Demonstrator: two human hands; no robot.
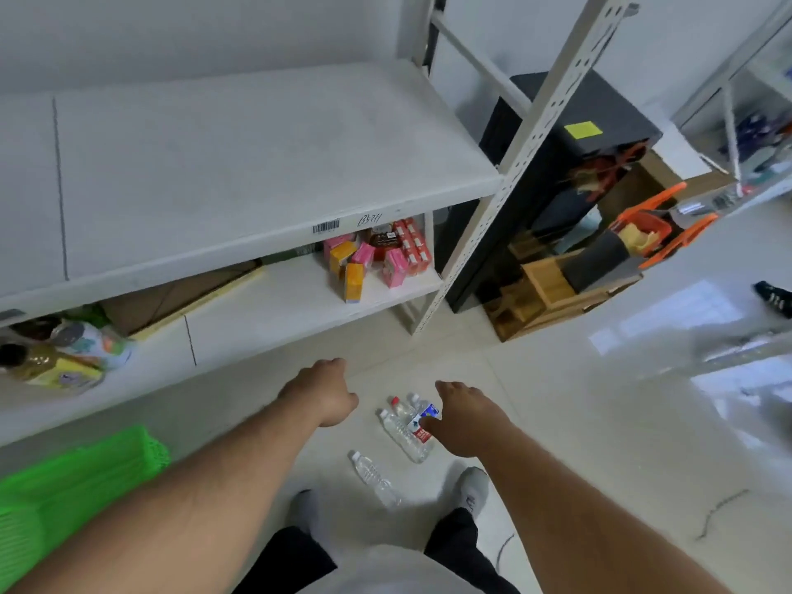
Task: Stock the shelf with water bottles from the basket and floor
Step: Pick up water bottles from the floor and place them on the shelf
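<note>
Clear bottles [405, 430] on floor; both hands [325, 390] lowered, empty.

I see a shiny pale floor [578, 422] under me. One clear water bottle [375, 478] lies on it by my feet, and a small bunch of bottles [405, 426] lies a bit farther. The white shelf [240, 165] has a bare top board. Little pink and orange boxes [368, 259] sit on the lower board.

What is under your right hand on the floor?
A cluster of water bottles lies on the floor under the right hand; one shows a red-and-blue label. The hand covers part of the cluster, so the count is unclear. One lone bottle lies apart, nearer the feet.
</note>
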